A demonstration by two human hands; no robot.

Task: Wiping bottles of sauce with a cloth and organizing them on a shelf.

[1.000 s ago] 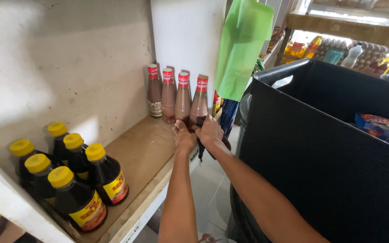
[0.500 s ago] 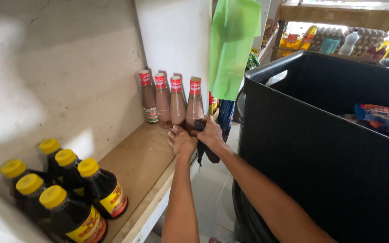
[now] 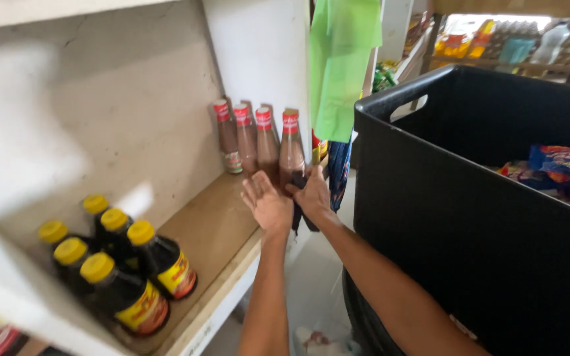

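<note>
— At the far end of the shelf [image 3: 219,224], what are the fingers doing?

— Those of the left hand [image 3: 268,204] are spread apart, palm up and empty, just beside the nearest red-capped brown bottle [image 3: 291,148]. The right hand [image 3: 313,194] is wrapped over that bottle's lower body, fingers closed on it together with what looks like a dark cloth [image 3: 296,211].

— And where does the bottle stand?

— Upright, at the front of a tight row of red-capped bottles [image 3: 249,138], close to the shelf's edge.

— What could go wrong?

— I'd judge the row is the risk: the bottles stand shoulder to shoulder, so a sideways nudge could topple the neighbours. A grip through cloth may also slip, and the floor lies just past the edge.

— Anything further out?

— A black crate [image 3: 470,217] sits hard against the right forearm, so the elbow has little room. The yellow-capped dark bottles [image 3: 123,270] stand well apart.
</note>
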